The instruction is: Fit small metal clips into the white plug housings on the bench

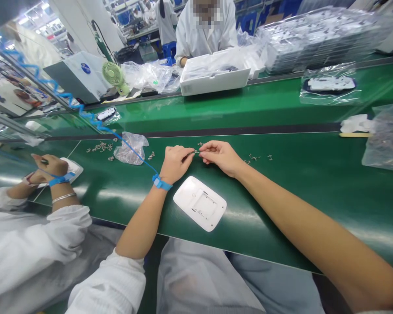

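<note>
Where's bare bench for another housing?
Green worktop is bare between right forearm and parts bag, and between left forearm and co-worker's hand, below the crumpled bag. Crowded: around left hand and right hand, with metal parts and white housing.

Device casing (200, 203) before both hands (198, 158), plastic bag (131, 148) to their left.

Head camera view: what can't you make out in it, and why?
All in the head view:
Tiny metallic piece between the left hand and right hand: exact shape, too small, partly behind fingertips.
White rounded plastic housing: underside, facing the table.
White open box opposite: full contents, behind its front wall.
Clear plastic bag at right: far end, cut off by the picture's edge.
</note>
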Demonstrator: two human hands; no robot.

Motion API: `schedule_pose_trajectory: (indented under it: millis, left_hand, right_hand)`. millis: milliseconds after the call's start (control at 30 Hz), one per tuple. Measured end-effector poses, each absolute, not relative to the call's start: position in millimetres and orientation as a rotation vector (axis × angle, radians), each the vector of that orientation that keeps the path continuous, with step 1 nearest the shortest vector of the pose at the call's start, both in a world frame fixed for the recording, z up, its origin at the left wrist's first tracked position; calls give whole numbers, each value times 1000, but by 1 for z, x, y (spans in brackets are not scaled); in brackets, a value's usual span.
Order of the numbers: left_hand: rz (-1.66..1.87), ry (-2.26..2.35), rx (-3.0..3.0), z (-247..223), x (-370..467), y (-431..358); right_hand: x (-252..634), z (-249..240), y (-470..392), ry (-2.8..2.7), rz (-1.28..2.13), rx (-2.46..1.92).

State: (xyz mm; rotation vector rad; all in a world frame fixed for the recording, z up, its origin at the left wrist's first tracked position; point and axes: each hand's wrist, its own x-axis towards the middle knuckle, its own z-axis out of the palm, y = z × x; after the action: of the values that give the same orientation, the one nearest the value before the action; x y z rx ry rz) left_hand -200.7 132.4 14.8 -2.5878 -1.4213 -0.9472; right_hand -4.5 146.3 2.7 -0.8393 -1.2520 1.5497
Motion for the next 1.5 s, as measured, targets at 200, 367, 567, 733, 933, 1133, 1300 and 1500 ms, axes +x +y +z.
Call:
schedule_pose_trajectory:
  millis: [200, 367, 567, 733, 933, 1133, 1300, 1500]
  left_hand:
    - [-951, -1427, -2616, 11, -205, 135]
    - [-971, -1372, -2683, 9, -205, 136]
    - [-1086, -1310, -2734, 10, -204, 135]
    - [-1159, -1358, -2738, 12, -204, 135]
    - [-1151, -1398, -2720, 11, -202, 134]
    - [-1287, -1467, -2701, 12, -195, 130]
    - [-1603, -1472, -2687, 11, -191, 129]
    - [-1728, -1505, -2625, 10, -189, 127]
  right_hand:
    - [-6, -1, 149, -1285, 1458, -876]
    - [-4, 1, 147, -1136, 1574, -834]
    - [0, 2, 145, -1100, 1789, -716]
    - [3, 2, 145, -1030, 1843, -664]
    - [1, 3, 143, -1054, 1875, -665]
    - [-5, 3, 139, -1006, 1862, -647]
    - [-10, 6, 135, -911, 1853, -624]
    - [-14, 7, 134, -832, 1837, -632]
